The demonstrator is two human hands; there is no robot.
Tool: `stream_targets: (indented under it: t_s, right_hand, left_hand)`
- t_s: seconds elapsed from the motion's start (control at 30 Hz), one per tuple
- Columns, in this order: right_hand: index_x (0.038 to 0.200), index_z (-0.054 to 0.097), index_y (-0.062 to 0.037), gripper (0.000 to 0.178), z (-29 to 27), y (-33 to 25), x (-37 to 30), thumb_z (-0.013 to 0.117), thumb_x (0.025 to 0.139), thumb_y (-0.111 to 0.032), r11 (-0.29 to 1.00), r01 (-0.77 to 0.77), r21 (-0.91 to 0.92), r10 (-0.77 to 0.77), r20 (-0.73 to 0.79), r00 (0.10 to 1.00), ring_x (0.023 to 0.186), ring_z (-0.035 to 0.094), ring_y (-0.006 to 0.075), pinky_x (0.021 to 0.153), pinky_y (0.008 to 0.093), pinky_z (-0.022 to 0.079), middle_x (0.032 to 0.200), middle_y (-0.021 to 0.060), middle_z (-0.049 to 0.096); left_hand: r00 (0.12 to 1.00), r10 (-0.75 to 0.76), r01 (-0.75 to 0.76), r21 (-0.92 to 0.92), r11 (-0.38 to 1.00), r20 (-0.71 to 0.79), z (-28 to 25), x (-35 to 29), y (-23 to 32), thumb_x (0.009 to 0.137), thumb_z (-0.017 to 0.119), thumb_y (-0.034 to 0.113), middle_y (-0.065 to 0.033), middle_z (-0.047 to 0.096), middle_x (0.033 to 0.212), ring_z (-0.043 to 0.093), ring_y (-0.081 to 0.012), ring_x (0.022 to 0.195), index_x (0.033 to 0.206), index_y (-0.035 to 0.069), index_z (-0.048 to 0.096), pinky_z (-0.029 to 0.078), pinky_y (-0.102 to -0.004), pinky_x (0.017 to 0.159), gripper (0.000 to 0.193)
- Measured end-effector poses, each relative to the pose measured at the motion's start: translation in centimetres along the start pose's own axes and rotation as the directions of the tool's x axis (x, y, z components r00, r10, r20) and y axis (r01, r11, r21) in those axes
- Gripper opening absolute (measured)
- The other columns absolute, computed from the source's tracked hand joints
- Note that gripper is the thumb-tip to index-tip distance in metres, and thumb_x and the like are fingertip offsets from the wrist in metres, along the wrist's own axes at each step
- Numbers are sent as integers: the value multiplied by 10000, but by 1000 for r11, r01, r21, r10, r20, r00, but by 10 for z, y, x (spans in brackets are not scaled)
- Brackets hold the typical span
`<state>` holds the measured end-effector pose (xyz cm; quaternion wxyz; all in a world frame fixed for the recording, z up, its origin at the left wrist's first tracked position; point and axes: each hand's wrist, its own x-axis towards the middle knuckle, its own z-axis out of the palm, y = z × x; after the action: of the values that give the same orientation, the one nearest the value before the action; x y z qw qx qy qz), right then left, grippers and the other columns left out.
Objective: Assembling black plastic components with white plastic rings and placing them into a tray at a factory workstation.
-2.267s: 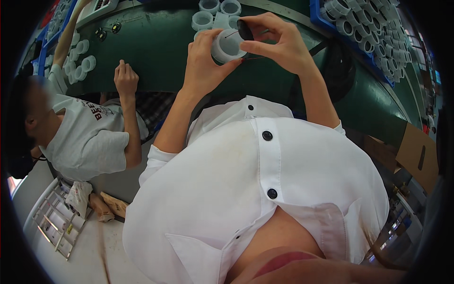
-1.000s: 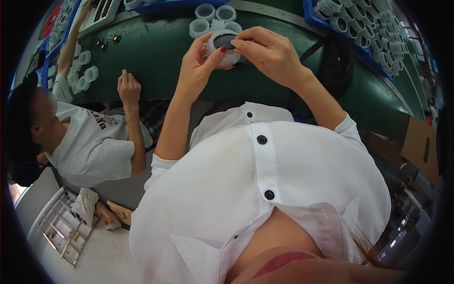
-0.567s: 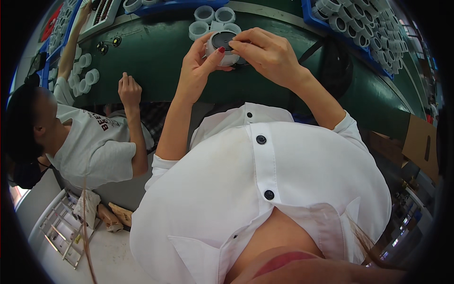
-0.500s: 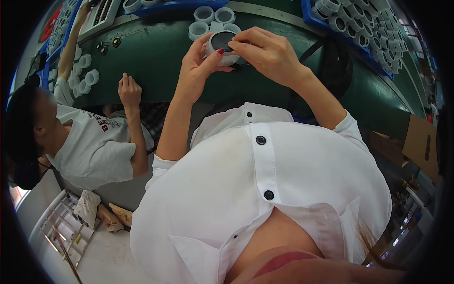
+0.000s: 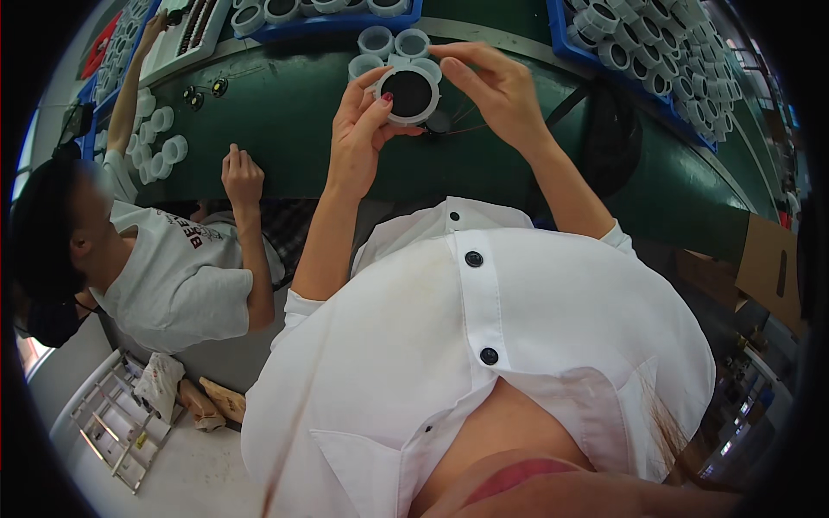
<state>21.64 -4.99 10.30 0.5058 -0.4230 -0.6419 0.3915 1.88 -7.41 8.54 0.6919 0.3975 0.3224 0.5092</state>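
In my left hand (image 5: 367,125) is a round white plastic ring-shaped housing (image 5: 429,105) with a black disc (image 5: 408,93) filling its face. My thumb presses on the front edge and my fingers curl round the side and underneath. Off to the right, my right hand (image 5: 496,91) is raised, thumb and forefinger slightly apart, with nothing visible between them. Its fingertips come close to the translucent white plastic cups (image 5: 376,41) grouped behind the housing. A small dark round part (image 5: 439,121) with thin reddish wires shows beside the housing, partly hidden.
Blue bins (image 5: 332,28) of white ringed parts stand at the back and right of the green tabletop (image 5: 276,112). A black bag-like object (image 5: 615,138) lies at right. On the left a co-worker (image 5: 173,259) sits near loose white cups (image 5: 174,148) and small black-and-yellow parts (image 5: 219,86).
My right hand has drawn off the black disc and moved slightly right, its fingers parting. The housing stays in my left hand, its black face now uncovered.
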Motion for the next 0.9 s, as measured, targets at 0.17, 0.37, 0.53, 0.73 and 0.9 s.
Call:
stream_targets:
  t_s: [0.17,0.37,0.53,0.73,0.9]
  right_hand:
    - [1225,657,-74,353,8,3,-1,625,948,-289,870,-422,257,361,251,898,960,652,133,788,258,549,1085,73,674]
    - [1208,668,-69,332,8,6,1,645,923,-238,875,-434,215,386,230,893,894,666,127,757,254,553,1006,67,693]
    - [1193,672,-53,327,8,9,6,654,912,-220,868,-458,192,418,216,882,864,664,118,735,244,546,973,62,697]
    - [1150,684,-26,291,13,16,3,643,890,-149,884,-455,106,439,144,887,722,571,48,599,211,480,858,-4,668]
    - [1302,585,-25,412,12,14,-2,647,905,-118,849,-436,297,361,275,891,866,615,89,727,234,515,1005,48,673]
  left_hand:
    - [999,9,-7,50,999,-44,6,1,-4,970,480,139,-144,602,1183,642,-243,1044,1340,17,432,585,-393,794,392]
    - [988,46,-21,163,986,-150,12,6,-13,983,490,162,-134,634,1100,677,-220,934,1267,36,491,607,-343,703,310]
    - [983,59,-32,158,987,-173,11,13,-19,982,499,148,-130,636,1088,682,-210,893,1210,37,516,611,-326,643,254]
    - [976,38,-9,135,991,-214,8,15,-27,962,494,100,-105,618,1061,648,-169,885,1209,27,515,583,-273,570,259]
    - [983,63,-36,154,987,-173,13,8,-19,948,541,74,-132,602,1140,650,-191,960,1290,10,444,605,-305,699,361]
